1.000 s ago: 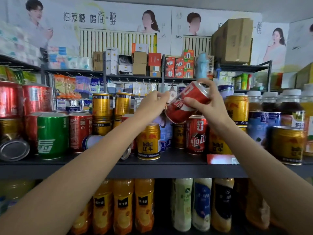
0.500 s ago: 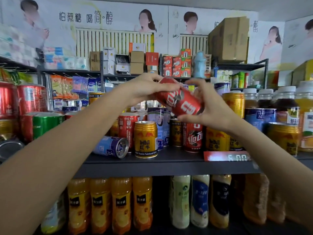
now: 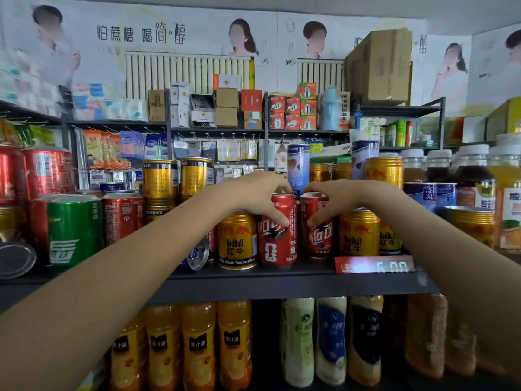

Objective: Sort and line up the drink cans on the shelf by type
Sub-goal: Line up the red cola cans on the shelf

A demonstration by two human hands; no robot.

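Note:
Two red cola cans stand side by side on the dark shelf. My left hand grips the top of the left red can, thumb down its front. My right hand grips the top of the right red can. Gold Red Bull cans flank them: one on the left, two on the right. A blue can lies on its side behind my left forearm. Farther left stand a green can and more red cans.
Stacked gold cans and tall blue cans stand behind. Jars and bottles crowd the right end. A red price tag hangs on the shelf edge. Juice and milk bottles fill the shelf below.
The red can that both hands held tilted in the air now stands upright on the shelf beside the other red can. Both hands came down with it.

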